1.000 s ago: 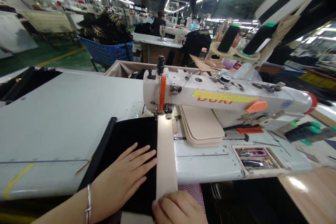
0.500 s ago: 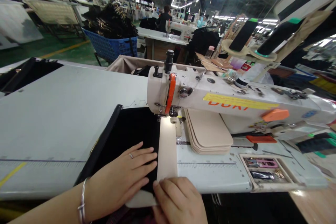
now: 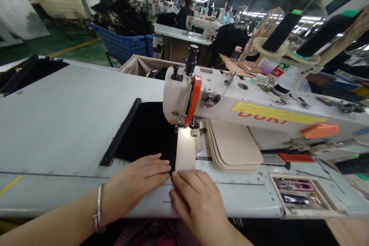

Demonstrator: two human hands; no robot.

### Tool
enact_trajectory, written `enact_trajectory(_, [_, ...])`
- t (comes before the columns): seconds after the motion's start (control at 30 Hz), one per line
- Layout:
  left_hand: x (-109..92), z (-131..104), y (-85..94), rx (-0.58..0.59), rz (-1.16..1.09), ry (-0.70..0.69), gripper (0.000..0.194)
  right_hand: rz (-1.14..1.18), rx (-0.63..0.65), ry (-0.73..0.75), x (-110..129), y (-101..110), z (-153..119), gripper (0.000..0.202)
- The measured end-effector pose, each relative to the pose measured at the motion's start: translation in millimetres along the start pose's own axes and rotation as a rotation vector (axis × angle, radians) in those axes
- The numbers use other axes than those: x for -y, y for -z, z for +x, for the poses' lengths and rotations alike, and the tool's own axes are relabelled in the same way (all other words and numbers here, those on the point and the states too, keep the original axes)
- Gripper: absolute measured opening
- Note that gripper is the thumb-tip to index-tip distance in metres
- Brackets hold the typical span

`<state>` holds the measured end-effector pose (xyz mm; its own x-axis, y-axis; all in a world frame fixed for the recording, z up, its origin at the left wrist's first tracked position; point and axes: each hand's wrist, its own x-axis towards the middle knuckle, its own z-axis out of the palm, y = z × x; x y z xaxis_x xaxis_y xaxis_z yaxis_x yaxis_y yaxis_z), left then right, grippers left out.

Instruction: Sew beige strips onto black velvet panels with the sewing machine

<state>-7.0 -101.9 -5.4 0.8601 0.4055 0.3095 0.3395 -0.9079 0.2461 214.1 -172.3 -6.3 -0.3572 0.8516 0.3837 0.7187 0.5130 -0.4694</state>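
A black fabric piece [image 3: 150, 134] with a dark zipper-like strip [image 3: 122, 132] on its left edge lies on the sewing table. Along its right edge a beige panel [image 3: 186, 153] runs under the needle area of the white sewing machine [image 3: 230, 96]. My left hand [image 3: 138, 180] rests flat on the lower edge of the black fabric, fingers spread a little, holding nothing. My right hand [image 3: 198, 200] lies on the near end of the beige panel, fingers close together and pressing down, with the thumb to the left. The fabric's near edge is partly under the hands.
A stack of beige panels [image 3: 236, 148] sits under the machine arm. A tool tray [image 3: 307, 196] is at the right front. Two black thread cones stand behind the machine. A blue basket [image 3: 123, 46] of black pieces and a person at another machine are farther back.
The black fabric and beige panel have moved forward, away from me, toward the needle. My hands have followed a little, and my right hand's fingers have flattened. The camera view has shifted slightly.
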Motion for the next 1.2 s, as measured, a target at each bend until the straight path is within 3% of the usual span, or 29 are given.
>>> enact_trajectory(0.37, [41,27,-3.1,0.042,0.151,0.006,0.031,-0.079,0.09,-0.063,-22,1,36,0.032])
enact_trajectory(0.73, [73,62,2.9,-0.018,0.101,0.127,0.024,-0.191,0.128,-0.072,-41,-1,69,0.041])
enact_trajectory(0.9, [85,68,-4.2,-0.102,0.13,0.159,0.027,-0.224,0.113,-0.093,-48,-6,76,0.038])
enact_trajectory(1.2, [91,66,-8.9,-0.122,0.136,0.197,0.027,-0.179,0.074,-0.103,-51,-11,75,0.034])
